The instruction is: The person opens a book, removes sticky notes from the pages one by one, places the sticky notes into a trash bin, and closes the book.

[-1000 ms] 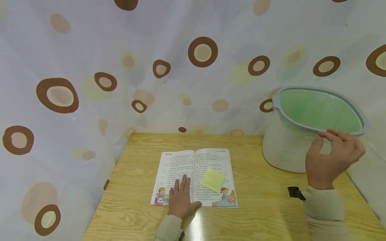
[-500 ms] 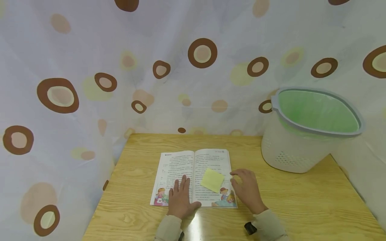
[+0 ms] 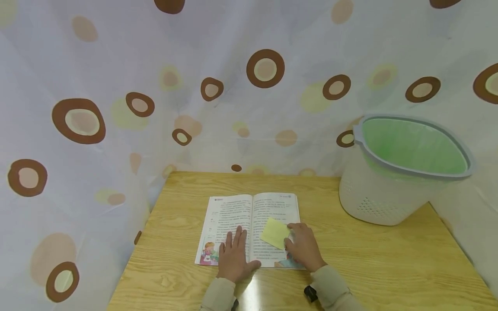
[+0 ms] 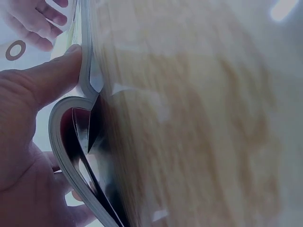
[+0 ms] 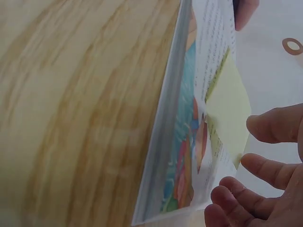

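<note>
An open book (image 3: 272, 207) with printed text and cartoon corners lies on the wooden table. Across its lower left page and centre fold my left hand (image 3: 233, 259) rests with fingers spread; in the left wrist view the thumb (image 4: 61, 71) lies on the page. A yellow sticky note (image 3: 274, 233) is on the right page, its edge lifted off the paper in the right wrist view. My right hand (image 3: 305, 247) is at the note's right side. Its thumb (image 5: 265, 125) and index finger (image 5: 267, 168) are apart at the note's edge, the index tip meeting a corner.
A white plastic basket (image 3: 379, 198) with a grey rim and a green inside stands at the table's back right. Behind the wooden table (image 3: 175, 285) hangs a white curtain (image 3: 218, 43) with brown and yellow spots.
My right hand has come from beside the basket's rim, down and left, to the note's right edge. The left hand has stayed on the book.
</note>
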### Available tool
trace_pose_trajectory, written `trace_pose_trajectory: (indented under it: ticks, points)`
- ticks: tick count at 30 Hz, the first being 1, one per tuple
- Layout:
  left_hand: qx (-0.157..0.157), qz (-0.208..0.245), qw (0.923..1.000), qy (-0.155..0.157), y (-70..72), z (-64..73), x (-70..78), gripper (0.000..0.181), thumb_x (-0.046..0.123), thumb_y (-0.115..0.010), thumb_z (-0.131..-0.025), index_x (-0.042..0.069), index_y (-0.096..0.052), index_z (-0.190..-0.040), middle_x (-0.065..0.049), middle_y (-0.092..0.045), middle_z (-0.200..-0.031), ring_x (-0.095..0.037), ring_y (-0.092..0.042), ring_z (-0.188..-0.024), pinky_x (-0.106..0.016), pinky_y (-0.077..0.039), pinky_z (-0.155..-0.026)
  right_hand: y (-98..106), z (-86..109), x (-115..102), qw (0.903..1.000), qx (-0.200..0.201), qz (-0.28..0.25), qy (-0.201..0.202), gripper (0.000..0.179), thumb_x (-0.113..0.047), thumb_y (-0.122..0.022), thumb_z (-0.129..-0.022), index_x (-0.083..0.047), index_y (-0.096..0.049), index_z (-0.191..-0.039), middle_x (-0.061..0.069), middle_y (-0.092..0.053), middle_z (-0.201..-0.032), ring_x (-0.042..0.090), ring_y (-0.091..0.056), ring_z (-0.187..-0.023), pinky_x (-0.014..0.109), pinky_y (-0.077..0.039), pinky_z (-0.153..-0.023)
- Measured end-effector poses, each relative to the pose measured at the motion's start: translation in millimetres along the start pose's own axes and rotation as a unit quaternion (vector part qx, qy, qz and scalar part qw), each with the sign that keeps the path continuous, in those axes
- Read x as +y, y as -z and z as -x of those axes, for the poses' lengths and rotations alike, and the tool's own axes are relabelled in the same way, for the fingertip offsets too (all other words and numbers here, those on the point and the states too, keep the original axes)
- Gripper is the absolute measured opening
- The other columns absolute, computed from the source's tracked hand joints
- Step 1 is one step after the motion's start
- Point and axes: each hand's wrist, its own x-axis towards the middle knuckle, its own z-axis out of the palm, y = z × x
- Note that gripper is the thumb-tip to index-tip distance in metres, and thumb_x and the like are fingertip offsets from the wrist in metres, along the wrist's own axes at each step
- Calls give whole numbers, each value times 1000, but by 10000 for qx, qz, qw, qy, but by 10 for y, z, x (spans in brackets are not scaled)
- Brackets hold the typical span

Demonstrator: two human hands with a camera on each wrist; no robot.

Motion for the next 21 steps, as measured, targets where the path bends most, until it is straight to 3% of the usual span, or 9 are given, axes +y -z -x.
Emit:
trace_pose_trajectory:
  ticks: [6, 13, 21]
  points:
    - [48, -157, 9999, -44, -69, -19, -24, 103, 54, -78, -75, 11, -30, -155, -9, -23, -167, -43, -22, -151, -67, -25, -119, -63, 0, -15, 9994, -40, 347, 4, 44, -15, -65, -84, 3, -64, -124, 22, -63, -122, 37, -58, -111, 51, -51, -92]
    - [111, -65, 9999, -51, -70, -15, -23, 102, 51, -79, -75, 10, -30, -155, -10, -23, -166, -44, -23, -151, -67, -24, -119, -120, -1, -36, 9982, -67, 590, 71, 46, -20, -71, -81, -1, -66, -123, 16, -63, -113, 26, -54, -95, 39, -47, -73]
    - [133, -28, 9999, -23, -56, -6, -25, 102, 50, -79, -75, 9, -30, -155, -10, -23, -166, -44, -22, -151, -67, -23, -119, -178, -32, -33, 9972, -2, 743, 77, 41, -21, -73, -80, -5, -69, -118, 13, -62, -111, 28, -53, -98, 43, -45, -76]
